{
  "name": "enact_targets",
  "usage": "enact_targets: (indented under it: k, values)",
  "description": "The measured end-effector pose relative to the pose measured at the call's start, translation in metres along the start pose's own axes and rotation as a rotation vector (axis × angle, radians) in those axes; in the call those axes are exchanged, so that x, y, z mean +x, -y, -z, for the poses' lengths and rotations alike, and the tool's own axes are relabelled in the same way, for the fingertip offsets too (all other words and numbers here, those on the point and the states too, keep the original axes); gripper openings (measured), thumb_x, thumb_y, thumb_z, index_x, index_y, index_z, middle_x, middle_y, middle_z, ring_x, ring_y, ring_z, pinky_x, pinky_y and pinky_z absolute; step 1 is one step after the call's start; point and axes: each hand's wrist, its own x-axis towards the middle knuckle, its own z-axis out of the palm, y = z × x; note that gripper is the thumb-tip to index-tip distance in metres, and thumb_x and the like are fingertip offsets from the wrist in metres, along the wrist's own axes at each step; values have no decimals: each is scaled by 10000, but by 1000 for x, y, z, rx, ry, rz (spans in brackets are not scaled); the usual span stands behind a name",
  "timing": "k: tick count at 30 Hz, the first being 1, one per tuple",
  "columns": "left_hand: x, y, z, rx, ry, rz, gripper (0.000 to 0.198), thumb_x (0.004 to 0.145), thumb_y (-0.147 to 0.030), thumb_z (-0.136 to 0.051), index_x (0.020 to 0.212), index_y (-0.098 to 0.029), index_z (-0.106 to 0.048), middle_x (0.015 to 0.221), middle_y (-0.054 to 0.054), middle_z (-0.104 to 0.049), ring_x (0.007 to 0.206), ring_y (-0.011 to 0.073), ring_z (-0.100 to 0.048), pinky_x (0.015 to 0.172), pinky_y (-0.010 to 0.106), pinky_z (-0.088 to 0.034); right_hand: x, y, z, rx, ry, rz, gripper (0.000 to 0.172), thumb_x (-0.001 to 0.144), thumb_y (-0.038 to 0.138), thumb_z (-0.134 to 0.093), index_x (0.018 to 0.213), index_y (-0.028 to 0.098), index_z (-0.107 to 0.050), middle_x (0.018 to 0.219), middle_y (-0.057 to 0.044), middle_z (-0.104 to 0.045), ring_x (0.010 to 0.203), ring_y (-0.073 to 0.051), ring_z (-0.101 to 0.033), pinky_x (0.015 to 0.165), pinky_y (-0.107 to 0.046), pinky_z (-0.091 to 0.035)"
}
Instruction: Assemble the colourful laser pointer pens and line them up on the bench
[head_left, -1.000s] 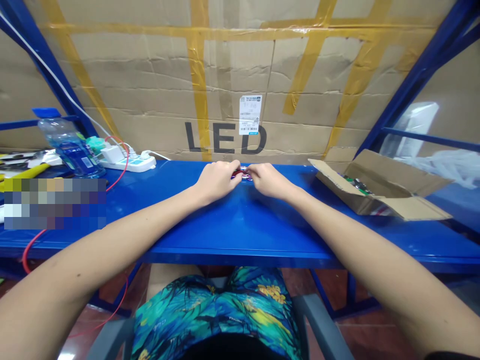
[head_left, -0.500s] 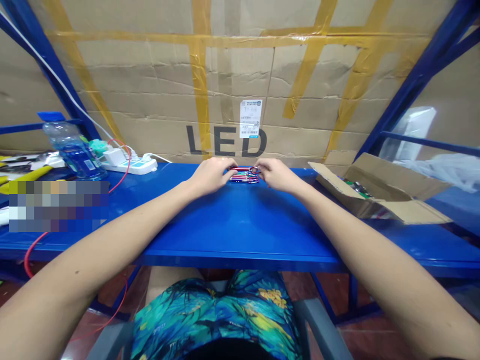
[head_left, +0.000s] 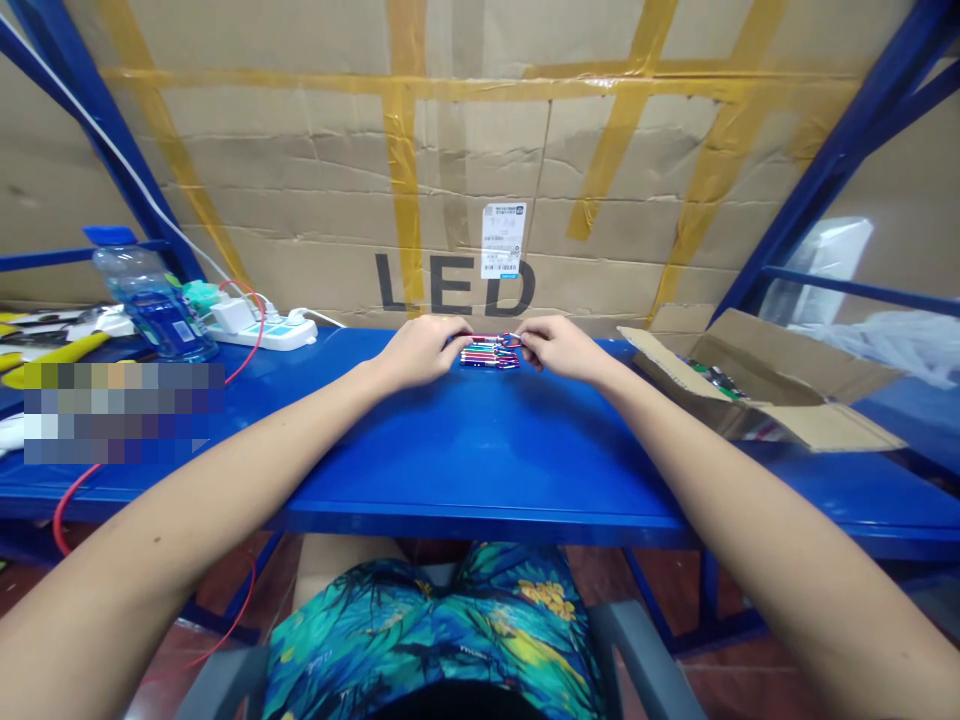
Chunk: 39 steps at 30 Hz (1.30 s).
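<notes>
Several slim, shiny sticks [head_left: 487,357] in red, blue, green and purple lie side by side in a small row on the blue table. Their exact kind is too small to make out. At the far edge of the row, a slim red stick [head_left: 491,339] spans the gap between my hands. My left hand [head_left: 429,350] is closed, thumb and fingers pinching its left end. My right hand [head_left: 559,348] pinches the right end, where a small pale part shows at the fingertips. Both forearms come in from the near side.
At right stands an open cardboard box [head_left: 720,400] with small green and metal parts inside. On the left are a blue-capped bottle [head_left: 161,300], a white power strip [head_left: 281,330], yellow-handled tools [head_left: 60,358] and a red cable [head_left: 255,345]. A large carton [head_left: 315,180] backs the table [head_left: 480,460].
My right fingers have shifted slightly at the right end of the red stick. My left hand stays almost in place. The whole view has moved a little.
</notes>
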Motion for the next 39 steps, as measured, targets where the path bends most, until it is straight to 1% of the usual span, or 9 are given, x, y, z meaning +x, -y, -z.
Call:
enact_targets:
  k: [4, 9, 15, 18, 21, 24, 27, 31, 39]
  values:
    - [-1, 4, -2, -158, 12, -3, 270, 958, -281, -439, 964, -169, -684, 887, 54, -716, 772, 168, -629, 716, 281, -427, -6, 13, -5, 59, 57, 82, 197, 864, 282, -548, 872, 151, -694, 833, -57, -700, 772, -188, -613, 714, -309, -449]
    - [-3, -6, -6, -206, 45, -22, 318, 968, -306, -417, 830, -157, -662, 762, 41, -679, 663, 149, -580, 640, 268, -378, -12, 24, -20, 86, 49, 183, 284, 863, 337, -562, 1025, 150, -700, 938, -76, -715, 797, -191, -610, 702, -308, -453]
    - [-5, -16, -12, -219, 60, -43, 312, 976, -305, -394, 827, -161, -627, 707, 34, -638, 619, 146, -551, 621, 271, -362, -11, 20, -22, 48, 83, 167, 199, 868, 314, -531, 861, 161, -657, 764, -34, -682, 666, -156, -579, 636, -284, -419]
    - [-6, -17, -14, -264, 48, -23, 306, 970, -322, -417, 805, -163, -620, 700, 30, -634, 630, 145, -555, 631, 272, -372, -12, 20, -22, -3, 96, 190, 195, 865, 313, -517, 802, 166, -628, 771, -32, -670, 679, -159, -562, 634, -280, -398]
    - [-3, -17, -17, -455, -3, 64, 334, 962, -414, -444, 861, -155, -629, 757, 41, -660, 677, 147, -585, 660, 270, -413, -13, 24, -24, -9, 73, 156, 140, 845, 249, -489, 780, 171, -586, 758, -31, -658, 657, -152, -535, 607, -272, -369]
    - [3, -13, -21, -813, -67, 255, 505, 956, -568, -370, 985, -128, -616, 845, 91, -682, 709, 161, -623, 636, 271, -455, -13, 27, -25, -43, 49, 116, 159, 841, 209, -438, 701, 184, -509, 656, -20, -604, 604, -145, -495, 577, -273, -329]
    - [8, -5, -22, -1076, -20, 420, 647, 927, -674, -295, 996, -115, -612, 853, 123, -684, 697, 171, -646, 598, 268, -468, -12, 29, -24, -108, 5, 145, 233, 870, 227, -384, 652, 193, -456, 628, -18, -556, 598, -146, -466, 572, -284, -294]
    - [7, 2, -19, -1221, 33, 504, 717, 887, -740, -276, 963, -125, -637, 867, 136, -695, 725, 187, -654, 607, 276, -486, -11, 26, -24, -121, -17, 158, 189, 844, 236, -409, 694, 180, -510, 672, -20, -578, 631, -150, -474, 588, -284, -295]
    - [6, 6, -16, -1319, 89, 523, 823, 852, -775, -164, 1018, -133, -651, 1039, 201, -693, 897, 277, -654, 675, 357, -517, -13, 27, -24, -81, -87, 177, 163, 825, 262, -459, 731, 174, -559, 637, 0, -560, 579, -131, -440, 564, -276, -295]
